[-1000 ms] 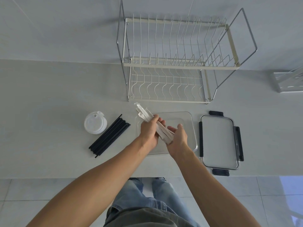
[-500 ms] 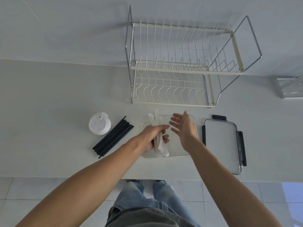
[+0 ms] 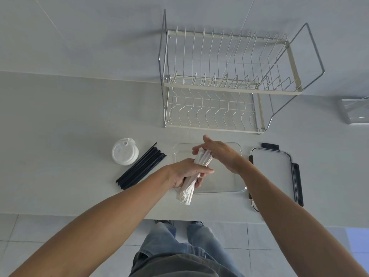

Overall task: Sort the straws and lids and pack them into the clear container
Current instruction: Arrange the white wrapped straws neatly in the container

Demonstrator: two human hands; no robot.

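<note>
My left hand (image 3: 184, 172) grips a bundle of white wrapped straws (image 3: 188, 189) around its middle, held over the left part of the clear container (image 3: 225, 186). The bundle's near end sticks out past the container's front rim. My right hand (image 3: 219, 152) is flat with fingers apart, its palm against the far end of the bundle. A bundle of black straws (image 3: 140, 168) lies diagonally on the counter to the left of the container. A stack of white cup lids (image 3: 125, 151) stands just left of the black straws.
The container's lid (image 3: 273, 172), clear with black clips, lies on the counter right of the container. A two-tier wire dish rack (image 3: 225, 80) stands behind. A clear box (image 3: 355, 110) sits at the far right. The counter's front edge runs just below my hands.
The white straw bundle has turned from a diagonal to nearly lengthwise over the container. My right hand let go of its near end, opened, and now presses flat against the far end.
</note>
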